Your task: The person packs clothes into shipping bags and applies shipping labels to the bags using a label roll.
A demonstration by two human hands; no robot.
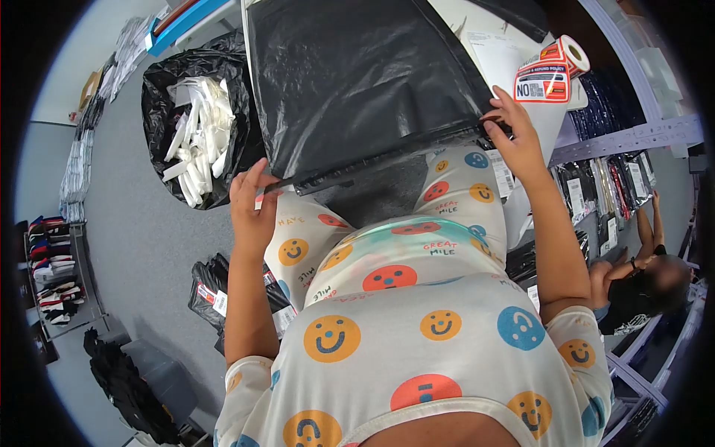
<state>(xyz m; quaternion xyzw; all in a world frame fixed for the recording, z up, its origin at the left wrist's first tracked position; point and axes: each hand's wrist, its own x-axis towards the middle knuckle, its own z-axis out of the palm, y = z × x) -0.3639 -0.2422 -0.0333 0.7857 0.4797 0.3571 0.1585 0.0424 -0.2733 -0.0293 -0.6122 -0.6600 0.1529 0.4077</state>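
Note:
A large black plastic mailing bag (365, 82) lies flat on the table in front of me, its near edge reaching over my lap. My left hand (253, 197) is closed at the bag's near left corner, thumb and fingers pinching the edge. At the near right corner, my right hand (514, 134) pinches the same edge between thumb and curled fingers. Between the hands, a folded strip (387, 160) runs along the edge, glossy and slightly wrinkled. What is inside the bag, if anything, is hidden.
A roll of red and white stickers (547, 74) stands right of the bag. To the left, a black bin bag (160, 112) holds white strips (201, 134). Packed parcels (212, 290) lie on the floor beside me. Another person (640, 290) crouches at right near more parcels (603, 190).

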